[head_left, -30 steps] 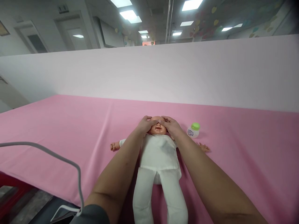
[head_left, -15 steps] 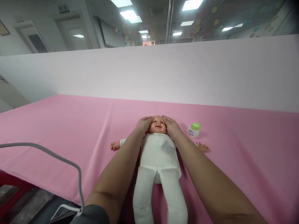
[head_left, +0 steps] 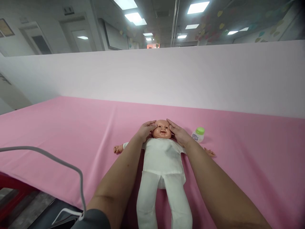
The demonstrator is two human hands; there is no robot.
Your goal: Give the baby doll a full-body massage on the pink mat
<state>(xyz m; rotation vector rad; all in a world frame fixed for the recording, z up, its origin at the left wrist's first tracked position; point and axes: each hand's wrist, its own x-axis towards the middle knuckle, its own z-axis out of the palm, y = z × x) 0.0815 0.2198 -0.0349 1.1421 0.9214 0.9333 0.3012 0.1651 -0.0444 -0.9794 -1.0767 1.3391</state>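
Observation:
A baby doll [head_left: 164,156] in a white top and white trousers lies face up, its arms out to the sides. My left hand [head_left: 147,129] rests against the side of the doll's head on the left, fingers stretched along the temple. On the other side, my right hand [head_left: 178,132] touches the head with its fingers extended and a little apart. The doll's face shows between both hands. Just right of my right forearm stands a small clear jar with a green lid [head_left: 198,134].
A pink sheet [head_left: 85,124] covers the surface under the doll. Behind it rises a white panel [head_left: 152,76], with glass above. A grey cable [head_left: 59,160] curves in at the left, near a red frame [head_left: 14,190] at the lower left.
My hands have slid outward and slightly down from the brow towards the temples, so more of the doll's face shows. The view has tilted a little.

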